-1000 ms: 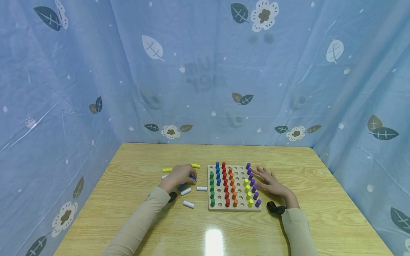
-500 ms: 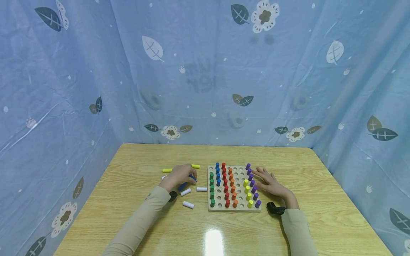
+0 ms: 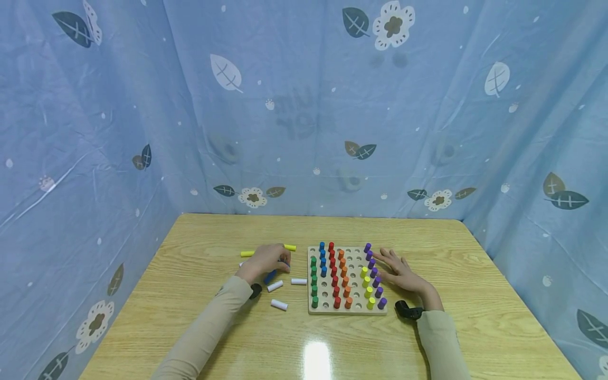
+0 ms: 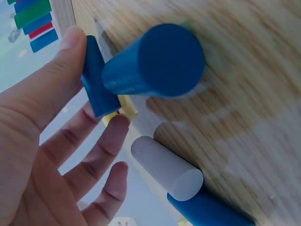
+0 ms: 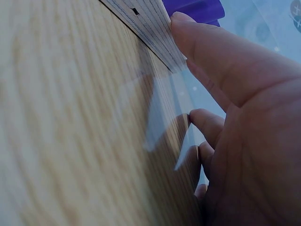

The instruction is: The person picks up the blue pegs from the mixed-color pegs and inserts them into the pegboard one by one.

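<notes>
My left hand is low over the table to the left of the pegboard. In the left wrist view its thumb and fingers pinch a blue peg. Right beside that peg is another blue peg, with a white peg and a further blue peg farther along the wood. The wooden pegboard carries upright columns of green, blue, red, orange, yellow and purple pegs. At its right side my right hand rests with fingers spread, the thumb against the board's edge near a purple peg.
Loose white pegs lie between the left forearm and the board. Yellow pegs lie behind the left hand. Several holes in the board have no peg. A blue patterned curtain surrounds the table at the back and sides.
The left hand's fingertips have drawn slightly leftward, and less of the pinched blue peg shows in the head view. The right hand and the board stay in place.
</notes>
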`<state>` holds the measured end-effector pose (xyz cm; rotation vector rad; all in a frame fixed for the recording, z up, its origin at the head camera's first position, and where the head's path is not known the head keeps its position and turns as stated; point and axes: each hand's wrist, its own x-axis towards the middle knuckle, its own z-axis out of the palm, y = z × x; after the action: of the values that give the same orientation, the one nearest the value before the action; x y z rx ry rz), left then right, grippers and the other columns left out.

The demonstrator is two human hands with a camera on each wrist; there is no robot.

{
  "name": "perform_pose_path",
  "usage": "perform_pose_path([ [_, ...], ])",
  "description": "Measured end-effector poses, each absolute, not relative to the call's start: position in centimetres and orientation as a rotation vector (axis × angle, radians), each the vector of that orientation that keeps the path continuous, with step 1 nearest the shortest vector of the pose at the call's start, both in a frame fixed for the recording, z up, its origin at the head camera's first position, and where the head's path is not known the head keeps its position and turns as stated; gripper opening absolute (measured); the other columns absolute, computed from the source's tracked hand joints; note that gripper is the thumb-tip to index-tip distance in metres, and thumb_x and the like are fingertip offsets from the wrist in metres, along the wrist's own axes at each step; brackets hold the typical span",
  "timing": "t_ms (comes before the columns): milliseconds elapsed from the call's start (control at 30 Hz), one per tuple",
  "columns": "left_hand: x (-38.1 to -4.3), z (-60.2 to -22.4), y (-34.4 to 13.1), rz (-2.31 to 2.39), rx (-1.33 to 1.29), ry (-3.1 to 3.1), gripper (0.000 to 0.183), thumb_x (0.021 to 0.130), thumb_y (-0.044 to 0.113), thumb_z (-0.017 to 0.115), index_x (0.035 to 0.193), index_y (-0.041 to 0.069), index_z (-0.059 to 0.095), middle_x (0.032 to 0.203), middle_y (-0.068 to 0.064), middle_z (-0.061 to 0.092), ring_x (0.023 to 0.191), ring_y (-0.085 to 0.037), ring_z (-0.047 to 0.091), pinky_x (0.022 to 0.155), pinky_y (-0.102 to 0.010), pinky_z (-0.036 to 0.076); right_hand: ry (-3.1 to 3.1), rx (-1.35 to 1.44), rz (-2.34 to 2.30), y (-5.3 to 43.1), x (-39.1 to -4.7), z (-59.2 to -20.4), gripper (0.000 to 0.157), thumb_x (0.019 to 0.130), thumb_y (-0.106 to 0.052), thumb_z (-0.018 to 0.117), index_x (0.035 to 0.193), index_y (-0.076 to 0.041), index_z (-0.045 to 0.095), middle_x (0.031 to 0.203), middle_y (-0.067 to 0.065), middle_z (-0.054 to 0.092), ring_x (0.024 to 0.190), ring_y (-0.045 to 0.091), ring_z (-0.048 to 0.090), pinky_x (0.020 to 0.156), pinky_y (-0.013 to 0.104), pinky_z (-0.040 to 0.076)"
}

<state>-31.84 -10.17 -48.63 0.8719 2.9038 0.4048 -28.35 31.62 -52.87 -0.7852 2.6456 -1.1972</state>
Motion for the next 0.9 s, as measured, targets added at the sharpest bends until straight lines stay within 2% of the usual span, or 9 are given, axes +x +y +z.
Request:
perform_pose_path([
  [267, -31.7, -48.2, -10.3, 0.483, 0.867, 2.921, 0.016, 0.081, 0.034, 0.071, 0.076, 0.025, 0.058, 0.071, 0.012, 0.055, 0.06, -0.009, 0.047, 0.057, -0.027, 0.038, 2.65, -0.793, -1.196, 31.6, -28.4, -52.8, 0.054, 0.095, -0.016, 0.052, 0.144, -0.008, 0.032, 0.15, 0.029, 0.005, 0.135, 0.05, -0.012, 0.099, 0.066, -0.016],
  [467, -31.5, -48.2, -10.2, 0.514, 0.861, 2.936, 0.013, 0.083, 0.035, 0.069, 0.082, 0.026, 0.06, 0.075, 0.014, 0.057, 0.061, -0.007, 0.048, 0.058, -0.026, 0.039, 2.671, -0.803, -1.186, 31.1, -27.8, -52.4, 0.053, 0.095, -0.009, 0.05, 0.144, -0.002, 0.029, 0.149, 0.033, 0.006, 0.134, 0.053, -0.009, 0.098, 0.068, -0.015],
  [667, -31.1, -48.0, -9.8, 0.56, 0.86, 2.944, 0.013, 0.082, 0.033, 0.069, 0.09, 0.023, 0.068, 0.079, 0.012, 0.06, 0.065, -0.007, 0.05, 0.061, -0.027, 0.041, 2.637, -0.801, -1.222, 30.2, -26.5, -50.6, 0.052, 0.095, -0.005, 0.049, 0.141, 0.006, 0.029, 0.146, 0.038, 0.005, 0.132, 0.056, -0.01, 0.097, 0.069, -0.015],
  [900, -30.6, -47.9, -9.7, 0.612, 0.873, 2.942, 0.014, 0.081, 0.031, 0.071, 0.092, 0.021, 0.07, 0.082, 0.01, 0.062, 0.068, -0.008, 0.051, 0.063, -0.029, 0.041, 2.624, -0.824, -1.238, 30.1, -26.3, -50.3, 0.052, 0.095, -0.006, 0.049, 0.141, 0.006, 0.029, 0.146, 0.038, 0.005, 0.132, 0.056, -0.01, 0.097, 0.069, -0.015],
])
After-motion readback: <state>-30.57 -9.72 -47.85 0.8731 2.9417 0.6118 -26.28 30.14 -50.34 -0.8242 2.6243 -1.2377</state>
